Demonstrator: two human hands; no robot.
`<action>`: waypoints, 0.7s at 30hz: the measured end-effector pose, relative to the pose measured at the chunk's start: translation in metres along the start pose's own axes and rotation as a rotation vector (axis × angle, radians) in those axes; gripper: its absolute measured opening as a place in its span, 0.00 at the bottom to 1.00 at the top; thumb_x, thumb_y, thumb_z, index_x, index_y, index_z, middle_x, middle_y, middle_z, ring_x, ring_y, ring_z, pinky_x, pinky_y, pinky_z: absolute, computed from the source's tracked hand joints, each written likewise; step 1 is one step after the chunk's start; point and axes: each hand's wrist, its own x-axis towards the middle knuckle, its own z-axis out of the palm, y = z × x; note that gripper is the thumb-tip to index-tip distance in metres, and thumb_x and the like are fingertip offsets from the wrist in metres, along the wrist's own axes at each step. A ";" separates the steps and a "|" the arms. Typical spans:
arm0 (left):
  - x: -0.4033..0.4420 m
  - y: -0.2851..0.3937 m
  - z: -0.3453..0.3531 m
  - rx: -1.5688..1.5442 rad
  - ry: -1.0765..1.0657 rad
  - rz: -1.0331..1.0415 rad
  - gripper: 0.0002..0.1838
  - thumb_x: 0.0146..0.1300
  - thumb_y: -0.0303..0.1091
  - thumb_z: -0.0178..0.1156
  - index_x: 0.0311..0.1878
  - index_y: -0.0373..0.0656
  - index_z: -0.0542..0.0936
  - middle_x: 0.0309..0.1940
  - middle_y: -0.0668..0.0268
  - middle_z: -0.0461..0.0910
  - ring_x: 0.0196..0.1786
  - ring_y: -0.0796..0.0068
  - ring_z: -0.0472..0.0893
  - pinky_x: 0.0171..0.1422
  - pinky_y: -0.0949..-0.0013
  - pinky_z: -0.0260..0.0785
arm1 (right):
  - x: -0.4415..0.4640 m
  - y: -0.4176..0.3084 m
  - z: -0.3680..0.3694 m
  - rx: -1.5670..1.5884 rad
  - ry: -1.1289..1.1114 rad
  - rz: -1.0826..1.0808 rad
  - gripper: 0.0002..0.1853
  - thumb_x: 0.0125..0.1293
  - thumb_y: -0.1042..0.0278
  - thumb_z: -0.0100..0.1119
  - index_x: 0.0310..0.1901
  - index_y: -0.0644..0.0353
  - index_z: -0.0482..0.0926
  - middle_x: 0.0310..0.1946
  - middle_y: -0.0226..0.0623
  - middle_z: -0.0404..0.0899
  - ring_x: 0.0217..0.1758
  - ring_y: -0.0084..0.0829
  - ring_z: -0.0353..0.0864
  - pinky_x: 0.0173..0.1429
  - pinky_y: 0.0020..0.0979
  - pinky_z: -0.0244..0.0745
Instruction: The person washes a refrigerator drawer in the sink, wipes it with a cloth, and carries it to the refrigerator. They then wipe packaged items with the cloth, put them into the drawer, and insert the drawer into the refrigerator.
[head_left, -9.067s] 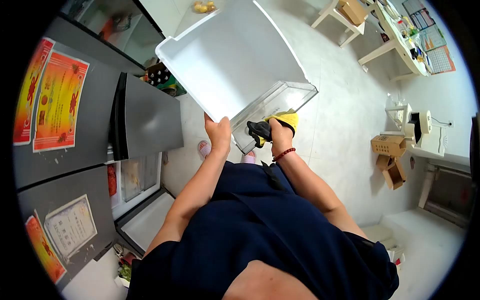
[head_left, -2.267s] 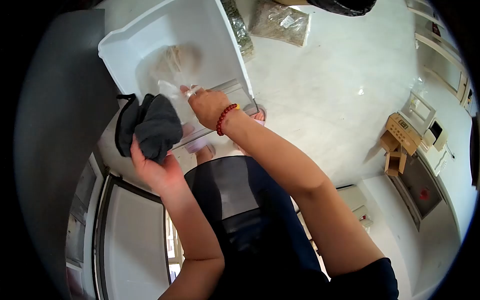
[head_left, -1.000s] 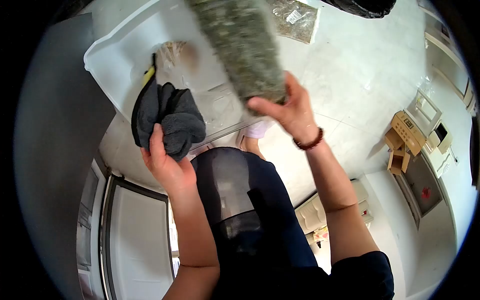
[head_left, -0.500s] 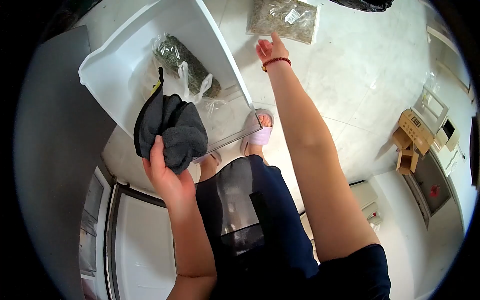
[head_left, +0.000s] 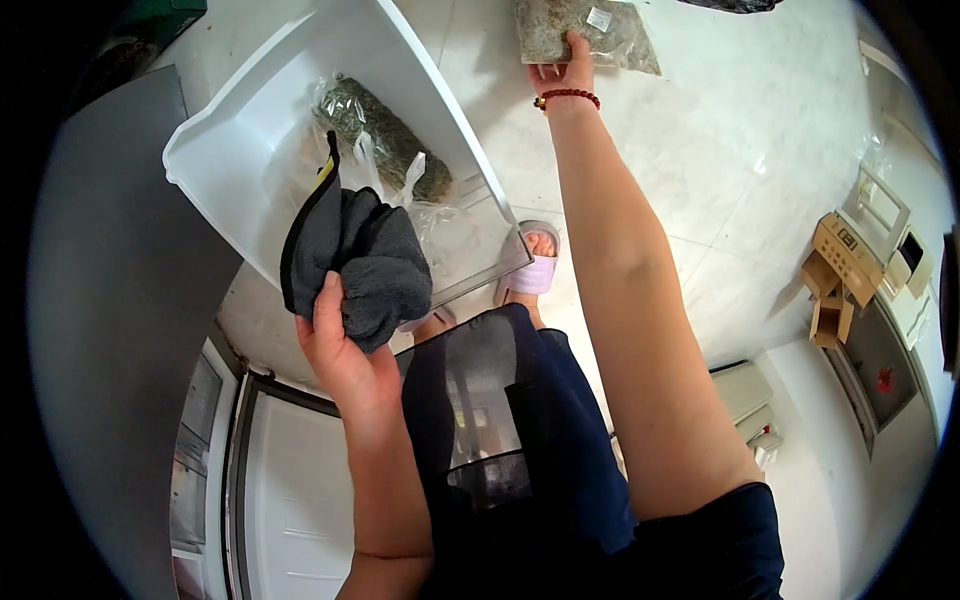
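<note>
A bunched dark grey cloth [head_left: 375, 265] with a black edge is gripped in my left hand [head_left: 345, 345], over the near side of a white drawer bin [head_left: 265, 130]. Inside the bin lies a clear plastic bag of dried green herbs [head_left: 385, 135] with its white handles tied. My right hand [head_left: 565, 72], a red bead bracelet at the wrist, reaches out to the top of the view. Its thumb lies over a flat clear bag of brownish dried material [head_left: 560, 35] and its fingers are under the near edge, so the hand grips the bag.
A dark grey panel [head_left: 120, 300] runs along the left, with an open white door [head_left: 290, 490] below it. Cardboard boxes [head_left: 845, 260] stand at the right. A black plastic bag [head_left: 735, 5] shows at the top edge. My slippered foot [head_left: 540, 265] is beside the bin's corner.
My right hand has moved forward and closed on the flat bag, which now looks tilted and its contents shifted. The left hand still holds the cloth. The view has shifted slightly.
</note>
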 end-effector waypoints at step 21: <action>-0.027 -0.018 -0.013 0.330 -0.448 -0.139 0.25 0.56 0.37 0.69 0.54 0.34 0.74 0.44 0.66 0.78 0.43 0.80 0.76 0.50 0.76 0.68 | -0.320 -0.078 -0.152 -0.717 -0.593 0.271 0.33 0.52 0.67 0.71 0.60 0.65 0.68 0.52 0.33 0.76 0.54 0.25 0.74 0.60 0.30 0.69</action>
